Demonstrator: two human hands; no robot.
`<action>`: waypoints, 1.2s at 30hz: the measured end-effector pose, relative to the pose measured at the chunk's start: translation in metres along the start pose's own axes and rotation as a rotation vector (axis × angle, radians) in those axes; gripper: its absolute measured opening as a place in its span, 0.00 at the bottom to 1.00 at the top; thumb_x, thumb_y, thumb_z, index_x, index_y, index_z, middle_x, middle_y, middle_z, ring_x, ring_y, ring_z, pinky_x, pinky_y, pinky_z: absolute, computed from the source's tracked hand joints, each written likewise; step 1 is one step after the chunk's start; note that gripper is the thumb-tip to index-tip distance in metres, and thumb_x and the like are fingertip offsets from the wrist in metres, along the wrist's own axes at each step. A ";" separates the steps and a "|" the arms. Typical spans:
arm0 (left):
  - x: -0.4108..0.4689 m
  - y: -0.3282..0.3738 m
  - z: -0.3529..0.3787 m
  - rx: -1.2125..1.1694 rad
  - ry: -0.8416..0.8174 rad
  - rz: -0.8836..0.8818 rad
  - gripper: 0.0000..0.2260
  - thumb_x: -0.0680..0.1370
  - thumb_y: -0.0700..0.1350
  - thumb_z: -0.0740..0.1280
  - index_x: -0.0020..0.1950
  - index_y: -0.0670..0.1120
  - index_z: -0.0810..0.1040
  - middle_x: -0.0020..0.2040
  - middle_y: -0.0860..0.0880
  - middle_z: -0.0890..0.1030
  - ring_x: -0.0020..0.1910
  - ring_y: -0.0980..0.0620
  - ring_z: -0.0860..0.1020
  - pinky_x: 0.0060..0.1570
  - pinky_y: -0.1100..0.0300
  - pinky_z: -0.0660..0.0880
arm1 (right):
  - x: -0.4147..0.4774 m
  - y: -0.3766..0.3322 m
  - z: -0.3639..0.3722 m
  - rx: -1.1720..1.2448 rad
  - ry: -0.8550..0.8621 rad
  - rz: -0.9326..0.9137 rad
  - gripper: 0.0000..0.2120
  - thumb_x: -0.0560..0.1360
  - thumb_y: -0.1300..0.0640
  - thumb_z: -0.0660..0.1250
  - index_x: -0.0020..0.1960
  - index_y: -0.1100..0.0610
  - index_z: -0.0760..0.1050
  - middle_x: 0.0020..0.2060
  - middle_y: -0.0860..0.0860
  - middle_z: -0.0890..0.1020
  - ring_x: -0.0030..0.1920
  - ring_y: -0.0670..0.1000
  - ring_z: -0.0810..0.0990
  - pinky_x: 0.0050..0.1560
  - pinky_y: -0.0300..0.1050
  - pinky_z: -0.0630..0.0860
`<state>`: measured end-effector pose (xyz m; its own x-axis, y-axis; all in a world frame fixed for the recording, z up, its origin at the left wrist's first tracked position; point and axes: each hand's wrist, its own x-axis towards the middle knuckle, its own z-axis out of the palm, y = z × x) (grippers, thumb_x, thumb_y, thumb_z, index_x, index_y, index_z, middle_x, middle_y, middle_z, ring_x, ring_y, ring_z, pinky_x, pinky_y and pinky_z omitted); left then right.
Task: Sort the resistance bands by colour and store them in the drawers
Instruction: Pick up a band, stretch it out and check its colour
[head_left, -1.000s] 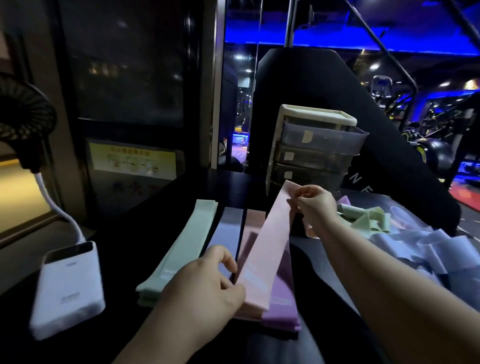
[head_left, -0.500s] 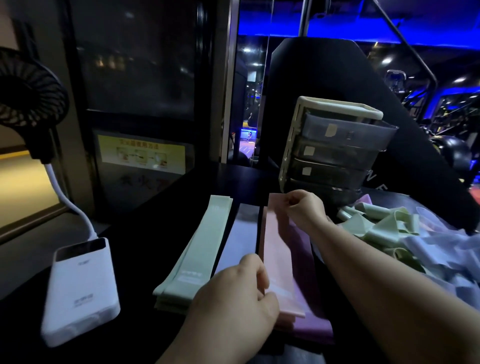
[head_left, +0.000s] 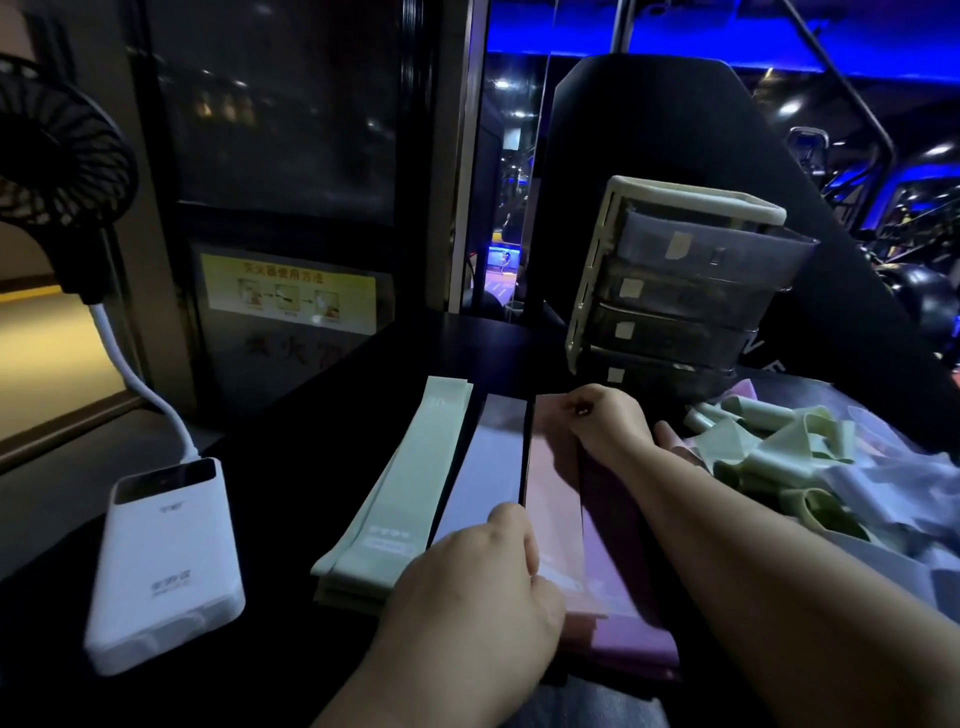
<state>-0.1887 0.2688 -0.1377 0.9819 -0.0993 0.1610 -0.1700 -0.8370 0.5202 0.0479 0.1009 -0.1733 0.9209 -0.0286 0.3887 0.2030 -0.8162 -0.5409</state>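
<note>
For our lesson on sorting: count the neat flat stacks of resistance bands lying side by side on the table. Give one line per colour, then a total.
Green stack: 1
Pale blue-grey stack: 1
Pink stack: 1
Purple stack: 1
Total: 4 stacks

Bare table (head_left: 322, 467) lies open between the power bank (head_left: 166, 561) and the green stack (head_left: 410, 488), and behind the stacks up to the drawer unit (head_left: 675, 291). On the right, the loose heap of bands (head_left: 779, 452) crowds the table. The right hand (head_left: 608, 421) and left hand (head_left: 478, 587), seemingly both pinching the pink band (head_left: 553, 499), cover the near stacks.
</note>
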 end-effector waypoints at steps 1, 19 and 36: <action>0.000 0.000 0.000 0.006 -0.002 -0.002 0.02 0.78 0.49 0.57 0.48 0.53 0.66 0.42 0.51 0.77 0.45 0.52 0.75 0.42 0.57 0.71 | 0.000 0.001 0.001 -0.012 0.003 0.003 0.08 0.73 0.61 0.68 0.50 0.53 0.83 0.49 0.52 0.84 0.52 0.53 0.80 0.50 0.41 0.72; 0.001 0.002 0.005 0.176 0.013 -0.025 0.05 0.80 0.49 0.56 0.53 0.51 0.69 0.43 0.50 0.75 0.48 0.48 0.75 0.42 0.57 0.69 | -0.004 -0.004 -0.001 -0.091 -0.007 -0.020 0.09 0.70 0.53 0.70 0.49 0.49 0.84 0.52 0.52 0.78 0.55 0.54 0.77 0.54 0.42 0.72; 0.006 0.014 -0.002 0.192 0.145 -0.063 0.04 0.79 0.51 0.57 0.50 0.53 0.69 0.35 0.51 0.71 0.42 0.48 0.73 0.39 0.58 0.67 | -0.018 -0.005 -0.045 -0.064 -0.025 -0.077 0.02 0.70 0.52 0.73 0.41 0.45 0.82 0.45 0.47 0.76 0.49 0.45 0.74 0.48 0.36 0.67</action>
<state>-0.1852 0.2576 -0.1280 0.9656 0.0228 0.2590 -0.0763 -0.9274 0.3663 0.0152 0.0800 -0.1444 0.9116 0.0494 0.4081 0.2526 -0.8506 -0.4612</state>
